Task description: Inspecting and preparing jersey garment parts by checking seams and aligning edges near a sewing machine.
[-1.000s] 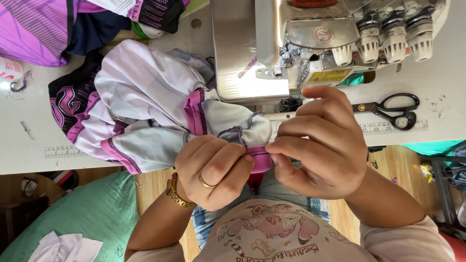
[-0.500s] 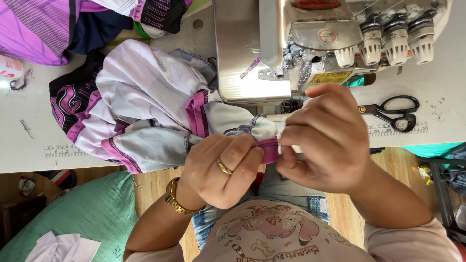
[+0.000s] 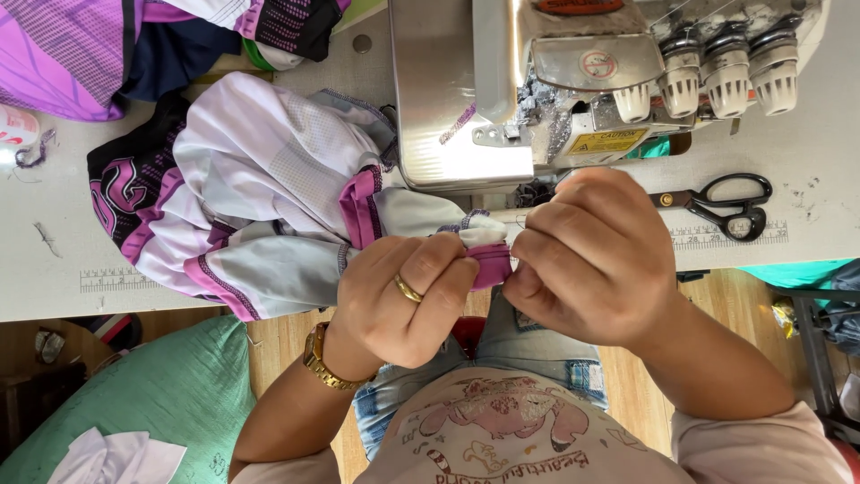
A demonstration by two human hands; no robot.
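- The left hand (image 3: 403,300), with a gold ring and a gold wristwatch (image 3: 324,358), has its fingers clenched on a purple-edged corner of a white and purple sports garment of thin mesh-like fabric (image 3: 260,202); a second ago this hand sat curled lower, and it has since rolled so that its knuckles and ring face up.
- The right hand (image 3: 596,260) has its fingers pinched on the same purple trim (image 3: 491,264), just beside the left fingers; it has held nearly the same spot over the last second.
- Between the two hands the trim now stands out as a short folded tab, where earlier it was mostly buried under the fingers; I judge the fold is being squared up, though the fingertips hide the exact crease (the view here is poor).
- The rest of the garment lies bunched on the white tabletop (image 3: 54,260), spilling over its near edge toward the person's lap.
- A metal overlock sewing machine with white tension knobs (image 3: 555,81) stands just behind the hands; the held corner is near its front but apart from it.
- Black-handled scissors (image 3: 726,204) lie on the tabletop to the right of the hands.
- More purple and dark fabric (image 3: 81,54) is piled at the far left.
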